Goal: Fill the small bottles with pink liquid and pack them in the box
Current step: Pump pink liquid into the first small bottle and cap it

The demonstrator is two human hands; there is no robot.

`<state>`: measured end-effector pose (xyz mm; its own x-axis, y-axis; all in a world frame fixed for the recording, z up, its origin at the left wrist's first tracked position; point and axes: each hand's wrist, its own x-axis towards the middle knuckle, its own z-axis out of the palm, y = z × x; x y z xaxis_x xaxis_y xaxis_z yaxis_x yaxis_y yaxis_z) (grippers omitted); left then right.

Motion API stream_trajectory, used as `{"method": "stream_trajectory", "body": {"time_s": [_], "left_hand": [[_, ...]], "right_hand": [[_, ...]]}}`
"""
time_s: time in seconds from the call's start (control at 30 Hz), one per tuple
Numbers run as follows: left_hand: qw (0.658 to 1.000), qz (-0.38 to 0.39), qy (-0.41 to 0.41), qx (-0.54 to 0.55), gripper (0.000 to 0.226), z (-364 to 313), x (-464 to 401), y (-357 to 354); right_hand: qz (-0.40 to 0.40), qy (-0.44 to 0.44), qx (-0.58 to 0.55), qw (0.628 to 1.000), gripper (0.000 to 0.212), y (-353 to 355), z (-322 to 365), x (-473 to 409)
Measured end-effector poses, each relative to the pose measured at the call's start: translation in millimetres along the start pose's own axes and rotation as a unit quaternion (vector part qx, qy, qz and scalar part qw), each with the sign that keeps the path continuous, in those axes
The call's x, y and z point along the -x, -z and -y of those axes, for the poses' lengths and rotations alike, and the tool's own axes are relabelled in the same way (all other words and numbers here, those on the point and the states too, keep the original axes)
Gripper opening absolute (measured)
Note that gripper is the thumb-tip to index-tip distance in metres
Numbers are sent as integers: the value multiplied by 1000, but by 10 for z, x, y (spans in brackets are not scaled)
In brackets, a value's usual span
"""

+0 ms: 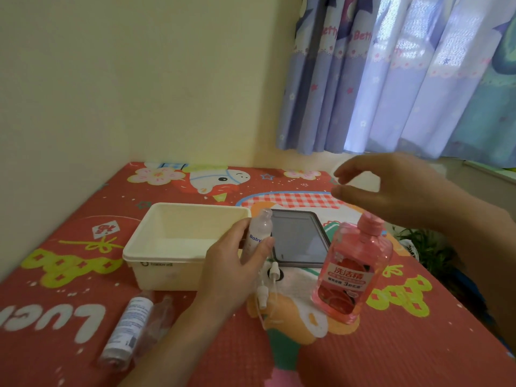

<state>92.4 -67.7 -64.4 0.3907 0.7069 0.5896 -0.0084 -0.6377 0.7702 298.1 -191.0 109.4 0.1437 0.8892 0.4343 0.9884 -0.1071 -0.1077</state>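
Pink liquid: fills the big bottle (352, 270), upright on the red bench (391, 344), capped.
Left hand (234, 270): clamped on a small bottle (258, 234), upright, uncapped, just right of the box (178, 247).
Right hand (391, 188): fingers apart, holding nothing, above the big bottle.
Box: cream, empty.
Spare bottles (131, 328): two, lying before the box.
Spray tops (268, 286): loose between left hand and big bottle.
Tablet (297, 238): flat behind.
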Motion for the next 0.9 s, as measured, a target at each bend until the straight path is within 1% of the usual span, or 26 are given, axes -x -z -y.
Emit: {"method": "stream_trajectory", "body": {"time_s": [0.03, 0.07, 0.13, 0.2, 0.3, 0.4, 0.5, 0.63, 0.77, 0.9], "left_hand": [[1000, -10, -1, -1, 22, 10, 12, 21], [1000, -22, -6, -5, 23, 12, 21, 42], [998, -53, -19, -10, 23, 8, 42, 103], [997, -79, -19, -11, 24, 15, 55, 160], [996, -91, -13, -8, 24, 68, 93, 222], [996, -88, -25, -22, 25, 129, 131, 289], [994, -89, -33, -45, 30, 169, 146, 344], [993, -97, -40, -50, 34, 222, 136, 370], [993, -97, -51, -48, 32, 234, 29, 348], [993, -100, -59, -31, 31, 205, -139, 326]], "right_hand": [[-39, 20, 8, 999, 23, -50, 91, -10], [-66, 35, 10, 997, 13, -103, 182, -22], [-81, 55, -1, 995, 12, -240, 365, -42], [-65, 63, -13, 996, 14, -424, 494, -73], [-23, 27, -16, 999, 18, -792, 557, -128], [60, -53, -4, 997, 23, -1205, 500, -156], [127, -122, 3, 984, 23, -1587, 411, -167], [177, -195, -11, 965, 23, -1971, 326, -191], [227, -239, -7, 944, 23, -2188, 282, -207], [265, -262, -13, 928, 16, -2281, 270, -210]]}}
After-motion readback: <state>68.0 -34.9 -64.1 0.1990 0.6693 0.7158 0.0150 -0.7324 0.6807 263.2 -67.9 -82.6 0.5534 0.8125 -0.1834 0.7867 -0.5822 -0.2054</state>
